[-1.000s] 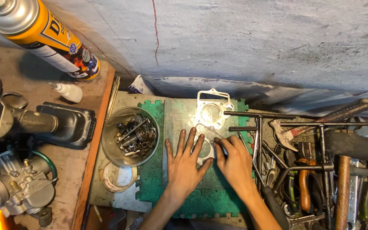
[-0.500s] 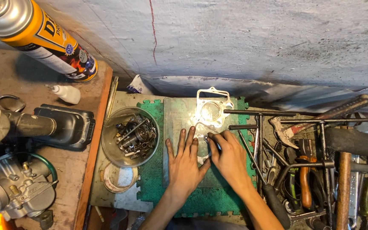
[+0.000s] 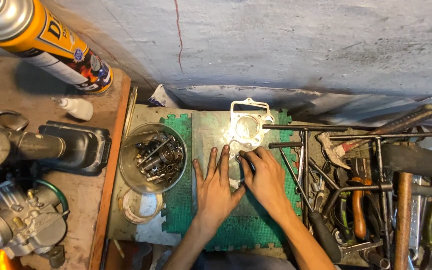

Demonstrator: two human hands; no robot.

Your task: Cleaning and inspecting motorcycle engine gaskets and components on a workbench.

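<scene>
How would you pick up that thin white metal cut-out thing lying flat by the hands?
The gasket lies flat on a glass sheet, so there is nothing to wrap around. Its far edge, with small tabs, pokes past the sheet toward the wall. Probably best to come from that wall side, slip fingertips under a tab and pinch the thin rim. The right hand and left hand rest at its near end.

Green interlocking foam mat (image 3: 178,200), toothed edge. Grey-green plate (image 3: 211,132) on top, glare-washed. White-silver gasket (image 3: 248,120). Clear bowl (image 3: 128,167) of grey metal parts. Orange-yellow spray can (image 3: 41,42), silver cap, multicoloured label band. Brown wooden tabletop (image 3: 83,200). Orange-handled pliers (image 3: 358,207). Grey wall (image 3: 301,45), thin red line.
</scene>
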